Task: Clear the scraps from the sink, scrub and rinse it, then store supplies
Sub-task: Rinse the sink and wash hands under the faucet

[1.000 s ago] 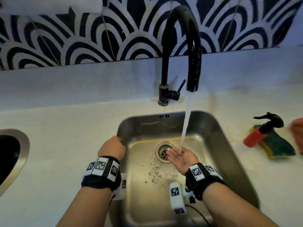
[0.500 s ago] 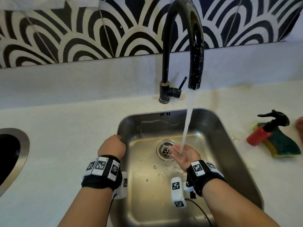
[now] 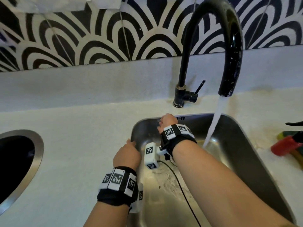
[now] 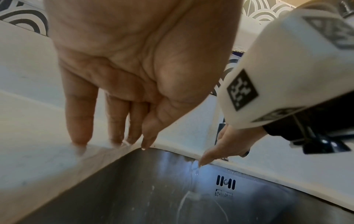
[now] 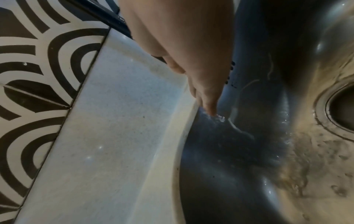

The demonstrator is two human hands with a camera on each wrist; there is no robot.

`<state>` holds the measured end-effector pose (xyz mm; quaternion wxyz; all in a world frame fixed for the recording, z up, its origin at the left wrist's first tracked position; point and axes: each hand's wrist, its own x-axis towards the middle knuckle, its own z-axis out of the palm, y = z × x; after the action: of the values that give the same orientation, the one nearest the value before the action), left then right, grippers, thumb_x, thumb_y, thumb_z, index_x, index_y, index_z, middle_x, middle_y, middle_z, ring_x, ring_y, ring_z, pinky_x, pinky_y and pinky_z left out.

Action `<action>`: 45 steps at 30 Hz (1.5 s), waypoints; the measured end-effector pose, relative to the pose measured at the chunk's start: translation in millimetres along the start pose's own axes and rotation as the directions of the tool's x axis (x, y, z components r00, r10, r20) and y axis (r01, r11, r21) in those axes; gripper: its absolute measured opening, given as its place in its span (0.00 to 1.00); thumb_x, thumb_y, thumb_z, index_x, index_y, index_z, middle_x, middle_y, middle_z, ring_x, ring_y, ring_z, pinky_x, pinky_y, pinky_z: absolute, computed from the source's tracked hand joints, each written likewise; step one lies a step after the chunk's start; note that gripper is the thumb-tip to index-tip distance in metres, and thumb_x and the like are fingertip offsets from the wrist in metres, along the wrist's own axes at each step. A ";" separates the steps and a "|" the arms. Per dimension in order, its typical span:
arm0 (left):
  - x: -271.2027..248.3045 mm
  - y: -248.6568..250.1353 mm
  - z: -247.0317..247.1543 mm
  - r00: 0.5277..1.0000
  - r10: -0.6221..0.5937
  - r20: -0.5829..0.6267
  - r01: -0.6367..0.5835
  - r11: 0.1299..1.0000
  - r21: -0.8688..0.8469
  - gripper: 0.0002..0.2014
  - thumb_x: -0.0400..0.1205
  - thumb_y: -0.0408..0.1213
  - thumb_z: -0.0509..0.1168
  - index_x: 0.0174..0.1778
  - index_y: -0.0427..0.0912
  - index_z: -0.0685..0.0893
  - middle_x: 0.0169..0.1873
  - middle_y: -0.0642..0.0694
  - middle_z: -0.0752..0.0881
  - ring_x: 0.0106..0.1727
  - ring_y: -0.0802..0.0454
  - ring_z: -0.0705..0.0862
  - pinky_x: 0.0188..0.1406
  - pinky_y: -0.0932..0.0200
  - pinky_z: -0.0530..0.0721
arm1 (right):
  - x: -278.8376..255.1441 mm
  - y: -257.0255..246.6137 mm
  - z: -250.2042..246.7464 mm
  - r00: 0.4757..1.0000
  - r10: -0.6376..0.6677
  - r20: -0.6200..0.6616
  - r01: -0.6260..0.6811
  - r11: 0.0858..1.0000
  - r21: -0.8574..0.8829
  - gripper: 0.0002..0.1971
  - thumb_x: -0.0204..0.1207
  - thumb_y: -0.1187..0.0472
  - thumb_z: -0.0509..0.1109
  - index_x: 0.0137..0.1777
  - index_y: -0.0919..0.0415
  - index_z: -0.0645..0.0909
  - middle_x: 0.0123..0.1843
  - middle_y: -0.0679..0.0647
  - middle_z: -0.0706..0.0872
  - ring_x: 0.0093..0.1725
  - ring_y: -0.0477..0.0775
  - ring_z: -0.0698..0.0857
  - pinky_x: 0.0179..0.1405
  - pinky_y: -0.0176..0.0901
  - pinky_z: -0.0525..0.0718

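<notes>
The steel sink [image 3: 237, 154] is set in a pale counter, and water runs into it from the black faucet [image 3: 229, 51]. My left hand [image 3: 127, 153] rests on the sink's left rim with straight fingers [image 4: 80, 121] on the counter edge, holding nothing. My right hand [image 3: 166, 120] reaches to the sink's back left corner, where its straight fingers [image 5: 206, 97] touch the rim and water runs off the fingertips down the wall. The drain [image 5: 341, 106] shows in the right wrist view. Suds and droplets lie on the sink floor [image 3: 165, 185].
A red spray bottle [image 3: 285, 145] with a black trigger lies on a green and yellow sponge [image 3: 295, 154] on the counter at right. A round steel-rimmed opening [image 3: 19, 161] is set in the counter at left. Patterned black and white tiles [image 3: 98, 38] back the counter.
My right hand left the water stream above the drain and moved to the sink's back left corner. The left hand stayed on the left rim. The camera view shifted left.
</notes>
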<state>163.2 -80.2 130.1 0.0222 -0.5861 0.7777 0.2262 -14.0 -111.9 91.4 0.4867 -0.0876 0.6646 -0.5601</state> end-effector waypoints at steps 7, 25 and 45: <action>1.3 -3.2 4.1 1.000 -0.014 -0.013 0.014 1.000 -0.012 0.20 0.86 0.35 0.50 0.73 0.43 0.74 0.70 0.42 0.78 0.67 0.43 0.79 0.62 0.52 0.77 | -33.7 32.7 -38.8 0.995 0.076 -0.060 -0.064 0.981 0.184 0.22 0.86 0.62 0.49 0.76 0.73 0.66 0.78 0.68 0.69 0.76 0.67 0.71 0.58 0.53 0.77; -13.0 11.4 8.1 0.998 -0.057 0.001 0.057 0.997 0.042 0.22 0.84 0.32 0.52 0.74 0.44 0.73 0.76 0.43 0.72 0.71 0.44 0.76 0.67 0.51 0.75 | -82.9 81.0 -133.0 0.963 0.270 0.010 -0.238 0.830 0.504 0.16 0.86 0.57 0.56 0.54 0.70 0.80 0.47 0.63 0.87 0.43 0.58 0.89 0.44 0.45 0.87; -0.9 -12.8 7.2 0.999 0.033 -0.001 -0.033 0.999 0.024 0.18 0.84 0.37 0.54 0.69 0.38 0.75 0.61 0.38 0.83 0.59 0.40 0.83 0.47 0.56 0.74 | -22.2 5.4 47.5 0.967 0.144 0.209 -0.210 0.915 0.343 0.18 0.87 0.55 0.47 0.45 0.63 0.75 0.45 0.57 0.74 0.39 0.51 0.73 0.66 0.51 0.71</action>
<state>173.6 -79.4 119.7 0.0249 -0.5731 0.7899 0.2166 35.1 -126.5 103.9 0.6011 0.0146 0.5085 -0.6164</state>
